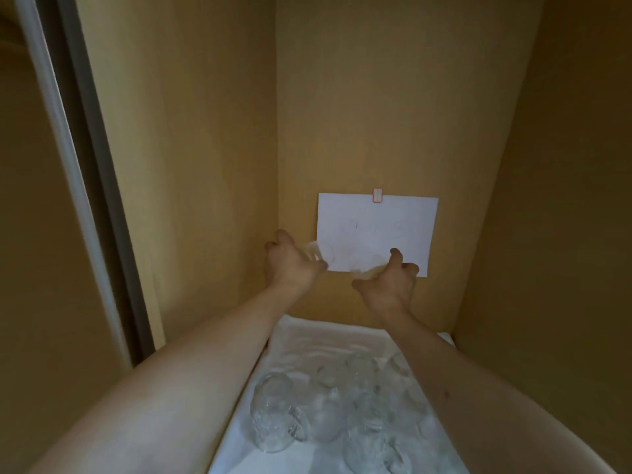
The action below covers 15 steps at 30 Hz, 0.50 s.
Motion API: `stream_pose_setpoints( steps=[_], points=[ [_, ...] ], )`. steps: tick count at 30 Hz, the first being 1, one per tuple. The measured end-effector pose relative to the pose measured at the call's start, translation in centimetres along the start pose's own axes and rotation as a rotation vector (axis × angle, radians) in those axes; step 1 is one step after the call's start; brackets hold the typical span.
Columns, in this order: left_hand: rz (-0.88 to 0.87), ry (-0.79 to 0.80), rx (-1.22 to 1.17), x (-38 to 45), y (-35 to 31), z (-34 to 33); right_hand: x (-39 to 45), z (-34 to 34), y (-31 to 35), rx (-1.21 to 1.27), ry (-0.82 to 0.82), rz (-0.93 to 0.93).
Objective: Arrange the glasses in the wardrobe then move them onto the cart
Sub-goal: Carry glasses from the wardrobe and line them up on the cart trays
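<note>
Fingers (pixel 309 260) of the left hand (pixel 290 265) curl around a clear glass (pixel 319 254), held up at about 11 o'clock from the middle of the view. Fingers of the right hand (pixel 390 285) curl around a second clear glass (pixel 367 270) at about 1 o'clock, its outline faint and blurred. Both hands reach deep into a tan wardrobe (pixel 205 165), near its back wall. Below the arms, from 5 to 6 o'clock, more glasses (pixel 325 412) stand close together on a white cloth (pixel 301 340) on the wardrobe's shelf.

Judging by this, the arranging step is in hand: two glasses are lifted and not yet set down. The next move likely calls for lowering each gently onto a bare part of the cloth without knocking its neighbours. No cart is in view.

A white sheet of paper (pixel 403 220) hangs on the back wall, held by a red-edged tab (pixel 377 195). Faint pencil-like marks show on it, too pale to read.
</note>
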<state>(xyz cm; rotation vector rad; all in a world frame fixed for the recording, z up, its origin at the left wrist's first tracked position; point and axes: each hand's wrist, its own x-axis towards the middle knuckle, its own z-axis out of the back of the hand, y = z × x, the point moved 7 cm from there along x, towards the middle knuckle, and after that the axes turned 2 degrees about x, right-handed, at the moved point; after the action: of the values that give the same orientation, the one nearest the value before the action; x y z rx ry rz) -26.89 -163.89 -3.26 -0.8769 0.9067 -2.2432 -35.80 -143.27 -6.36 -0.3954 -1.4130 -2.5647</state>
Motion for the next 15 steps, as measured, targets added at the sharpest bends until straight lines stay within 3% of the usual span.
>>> stream_pose_setpoints(
  steps=[6,15],
  points=[
    [0.025,-0.019,-0.194,-1.9,-2.7,2.6,-2.0,3.8,1.6,0.095,-0.077,-0.006],
    [-0.102,-0.005,-0.273,-8.1,-4.5,6.8,-9.4,9.0,3.3,0.381,-0.247,0.062]
  ],
)
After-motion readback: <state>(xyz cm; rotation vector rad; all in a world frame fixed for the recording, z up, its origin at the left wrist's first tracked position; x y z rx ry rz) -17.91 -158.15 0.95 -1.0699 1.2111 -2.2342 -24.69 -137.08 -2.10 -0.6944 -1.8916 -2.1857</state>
